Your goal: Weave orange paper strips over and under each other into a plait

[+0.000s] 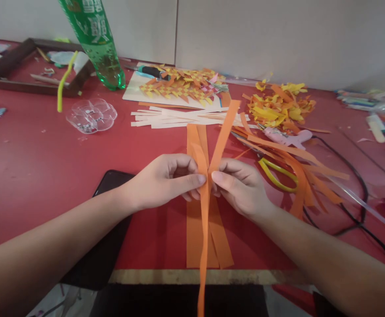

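Between thumb and fingers, my left hand pinches an orange paper strip whose lower end hangs past the table's front edge. Close beside it, my right hand pinches an orange strip that slants up and to the right. The two strips meet at my fingertips; whether they are one piece, I cannot tell. Below my hands, several wider orange paper strips lie lengthwise on the red table. Yellow-handled scissors rest to the right of my right hand, partly under loose orange strips.
A black phone lies under my left forearm. White strips, woven paper pieces and yellow-orange scraps fill the back. A green bottle, clear flower-shaped tray and dark frame stand left. A pink glue gun trails a black cord.
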